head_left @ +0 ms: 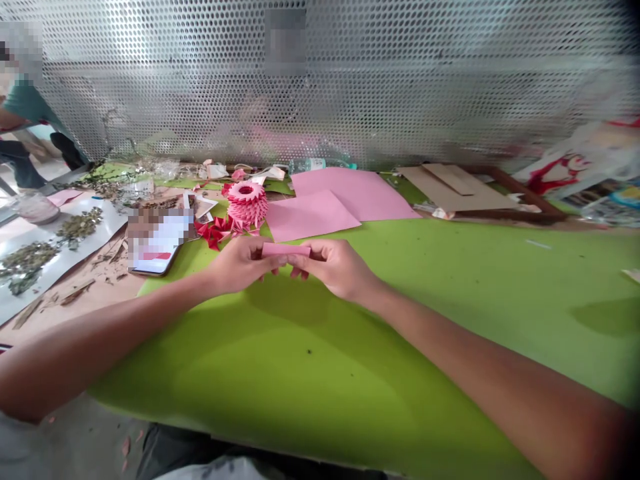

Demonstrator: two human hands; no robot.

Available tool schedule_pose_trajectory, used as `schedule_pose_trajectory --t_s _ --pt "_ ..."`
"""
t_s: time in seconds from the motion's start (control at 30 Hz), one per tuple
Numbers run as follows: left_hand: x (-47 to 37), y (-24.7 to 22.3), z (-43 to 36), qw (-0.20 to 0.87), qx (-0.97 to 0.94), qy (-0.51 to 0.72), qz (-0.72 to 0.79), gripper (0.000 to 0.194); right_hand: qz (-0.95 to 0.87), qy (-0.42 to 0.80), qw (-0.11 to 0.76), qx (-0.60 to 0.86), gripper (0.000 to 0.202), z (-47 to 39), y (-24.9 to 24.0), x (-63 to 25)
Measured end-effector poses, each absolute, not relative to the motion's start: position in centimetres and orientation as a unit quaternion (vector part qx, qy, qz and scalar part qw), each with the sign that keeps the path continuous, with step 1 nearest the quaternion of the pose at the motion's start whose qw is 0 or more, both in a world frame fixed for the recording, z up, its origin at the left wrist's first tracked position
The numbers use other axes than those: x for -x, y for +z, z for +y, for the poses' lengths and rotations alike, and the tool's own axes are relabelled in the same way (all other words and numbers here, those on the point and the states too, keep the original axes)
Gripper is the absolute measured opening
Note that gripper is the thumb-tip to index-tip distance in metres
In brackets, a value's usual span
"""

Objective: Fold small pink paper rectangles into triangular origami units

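Observation:
A small pink paper strip [287, 249], seemingly folded, is held level above the green tabletop between both hands. My left hand [241, 264] pinches its left end, and my right hand [333, 265] grips the right end. The two thumbs meet along its lower edge. Just beyond the hands lie two pink paper sheets, a smaller sheet [313, 215] overlapping a larger sheet [363, 192]. Left of these stands a round stack of folded pink paper pieces [247, 203], with red folded paper pieces [215, 231] at its foot.
The green table [310, 373] stretches below my arms. At left are a lit phone [163, 243], dried plant bits [27, 260] and wood scraps. Flat brown cardboard [457, 187] lies at back right. A perforated metal panel [340, 87] rises behind. Another person [35, 113] is at far left.

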State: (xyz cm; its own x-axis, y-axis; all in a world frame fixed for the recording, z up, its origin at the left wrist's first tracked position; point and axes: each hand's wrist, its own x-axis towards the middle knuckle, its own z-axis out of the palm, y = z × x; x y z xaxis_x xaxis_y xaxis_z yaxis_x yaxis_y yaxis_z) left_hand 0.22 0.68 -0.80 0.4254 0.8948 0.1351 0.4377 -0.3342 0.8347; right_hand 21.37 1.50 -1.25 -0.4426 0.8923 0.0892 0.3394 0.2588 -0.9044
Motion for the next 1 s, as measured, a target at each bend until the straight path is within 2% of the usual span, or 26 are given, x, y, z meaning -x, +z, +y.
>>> schedule_pose_trajectory --t_s 0.13,0.23,0.3,0.4,0.53,0.63,0.8,0.87,1.0 --pt "0.7 -0.4 1.7 0.388 -0.716 0.334 0.474 0.031 -0.725 0.432 0.31 0.438 0.043 3.0 -0.8 -22.6" --pt "1.2 -0.1 2.3 0.404 -0.676 0.383 0.483 0.033 -0.716 0.367 0.361 0.472 0.044 3.4 -0.4 -23.2" --pt "1.2 -0.1 2.4 0.428 -0.65 0.399 0.485 0.033 -0.731 0.316 0.387 0.466 0.039 2.7 -0.3 -22.9" --pt "0.7 -0.5 2.2 0.459 -0.642 0.378 0.485 0.029 -0.8 0.237 0.368 0.411 0.028 1.2 -0.3 -22.0" --pt "0.1 -1.0 2.0 0.403 -0.659 0.332 0.542 0.027 -0.814 0.128 0.377 0.423 0.017 1.4 -0.8 -21.7" --pt "0.0 -1.1 2.0 0.386 -0.68 0.298 0.547 0.031 -0.831 0.052 0.37 0.412 0.017 2.8 -1.0 -22.5" --pt "0.0 -1.6 2.1 0.345 -0.753 0.267 0.492 0.031 -0.825 0.037 0.381 0.415 0.015 3.6 0.6 -23.0" --pt "-0.1 -1.9 2.2 0.339 -0.768 0.262 0.477 0.028 -0.818 0.046 0.37 0.438 0.023 3.9 1.8 -22.0" --pt "-0.2 -2.1 2.3 0.357 -0.772 0.246 0.465 0.026 -0.853 0.018 0.261 0.451 0.058 5.9 3.9 -17.9"
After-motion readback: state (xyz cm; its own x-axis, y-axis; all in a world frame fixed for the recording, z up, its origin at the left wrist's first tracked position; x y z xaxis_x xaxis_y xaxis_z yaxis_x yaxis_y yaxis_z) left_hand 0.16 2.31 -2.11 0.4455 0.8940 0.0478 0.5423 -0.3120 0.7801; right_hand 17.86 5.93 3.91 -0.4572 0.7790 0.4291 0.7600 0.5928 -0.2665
